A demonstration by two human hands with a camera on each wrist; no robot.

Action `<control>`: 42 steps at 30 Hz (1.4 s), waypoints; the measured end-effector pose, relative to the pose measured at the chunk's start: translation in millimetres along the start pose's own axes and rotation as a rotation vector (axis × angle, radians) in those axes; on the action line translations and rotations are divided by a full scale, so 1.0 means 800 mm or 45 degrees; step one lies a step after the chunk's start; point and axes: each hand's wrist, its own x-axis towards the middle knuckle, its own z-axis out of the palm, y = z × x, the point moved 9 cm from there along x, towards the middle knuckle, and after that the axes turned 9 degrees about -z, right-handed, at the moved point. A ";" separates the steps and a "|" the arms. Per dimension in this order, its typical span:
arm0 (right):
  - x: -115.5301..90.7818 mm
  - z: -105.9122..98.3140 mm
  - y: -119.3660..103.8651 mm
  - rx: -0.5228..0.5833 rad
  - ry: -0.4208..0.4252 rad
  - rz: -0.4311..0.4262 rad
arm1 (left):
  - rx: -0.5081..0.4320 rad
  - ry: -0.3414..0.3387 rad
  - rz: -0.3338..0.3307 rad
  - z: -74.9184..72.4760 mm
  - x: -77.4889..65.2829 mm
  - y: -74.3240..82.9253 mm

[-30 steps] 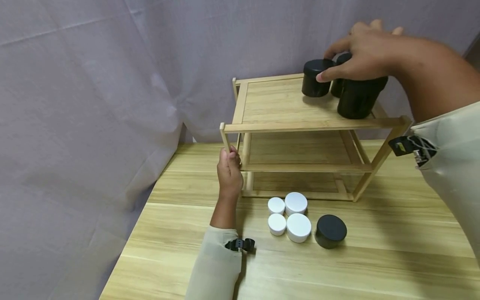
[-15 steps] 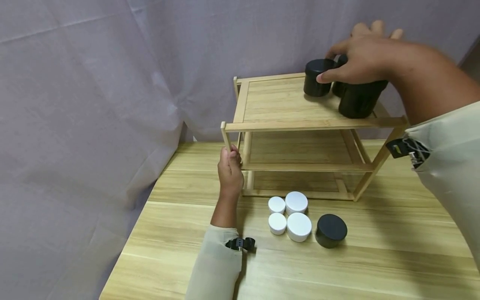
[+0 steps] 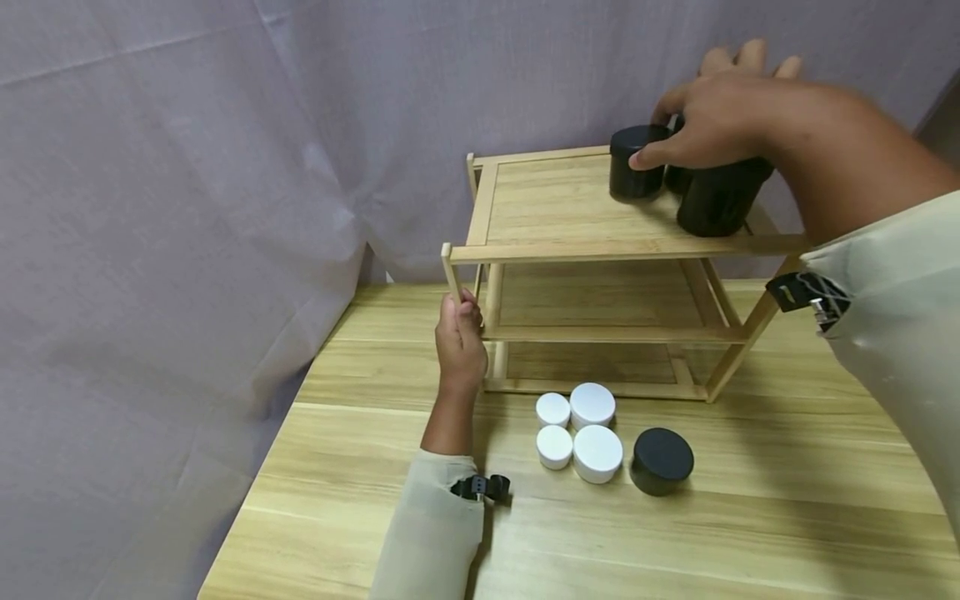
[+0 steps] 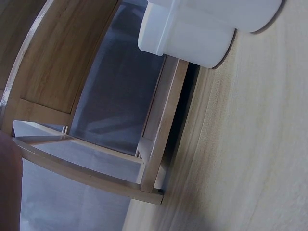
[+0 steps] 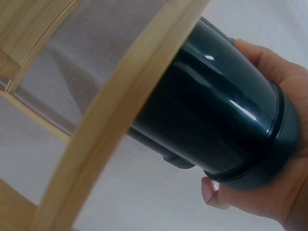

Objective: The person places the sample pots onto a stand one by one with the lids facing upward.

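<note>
My left hand (image 3: 460, 342) grips the left front post of a three-tier wooden rack (image 3: 570, 250). On the top tier, my right hand (image 3: 723, 117) has its thumb and index finger about a black lidded jar (image 3: 633, 175), thumb on its near side. Its other fingers are raised. Below the palm stands a taller black jar (image 3: 716, 204), which fills much of the right wrist view. Another black jar (image 3: 677, 179) is mostly hidden behind the hand.
Several white lidded jars (image 3: 597, 454) stand grouped on the wooden table (image 3: 337, 500) before the rack. To their right is a low black jar (image 3: 662, 461). A grey cloth (image 3: 225, 167) hangs behind the rack and along the left.
My right hand has shifted the black jar slightly right and toward the front of the top tier. The left hand stays on the post.
</note>
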 end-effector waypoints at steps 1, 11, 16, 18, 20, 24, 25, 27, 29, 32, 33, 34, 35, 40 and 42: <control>0.000 0.000 -0.001 -0.004 -0.007 0.002 | -0.001 0.000 0.003 0.000 0.000 0.000; 0.005 0.002 -0.003 -0.061 -0.061 -0.014 | -0.017 -0.011 -0.002 0.002 0.000 0.000; 0.006 0.003 -0.005 -0.081 -0.070 -0.008 | -0.007 -0.003 -0.005 0.003 0.000 -0.001; 0.006 0.004 -0.006 -0.083 -0.078 -0.002 | -0.003 0.000 -0.004 0.003 0.000 -0.001; 0.006 0.006 -0.008 -0.082 -0.087 0.005 | 0.000 0.000 0.000 0.002 0.000 -0.001; 0.002 0.002 -0.016 -0.069 -0.063 0.002 | -0.008 -0.002 -0.004 0.002 0.000 0.000; 0.001 0.000 -0.018 -0.067 -0.048 0.000 | -0.010 -0.003 -0.006 0.002 0.000 0.000; -0.002 -0.005 -0.021 -0.066 -0.009 -0.006 | -0.017 -0.004 -0.010 0.003 0.000 0.000; -0.004 -0.009 -0.023 -0.063 0.013 -0.008 | -0.025 -0.006 -0.017 0.003 0.001 0.000; -0.006 -0.013 -0.026 -0.035 0.038 -0.020 | -0.026 -0.011 -0.028 0.002 0.002 -0.001; -0.007 -0.014 -0.026 -0.022 0.044 -0.026 | -0.025 -0.014 -0.030 0.002 0.002 -0.001; -0.008 -0.016 -0.027 -0.012 0.051 -0.033 | -0.023 -0.015 -0.033 0.002 0.002 -0.001; -0.009 -0.017 -0.028 -0.008 0.061 -0.041 | -0.020 -0.017 -0.035 0.002 0.002 -0.001; -0.016 -0.026 -0.041 -0.006 0.170 -0.072 | -0.004 -0.013 -0.032 0.001 0.002 -0.002; -0.023 -0.030 -0.047 0.010 0.238 -0.048 | 0.001 -0.013 -0.030 0.001 0.001 -0.002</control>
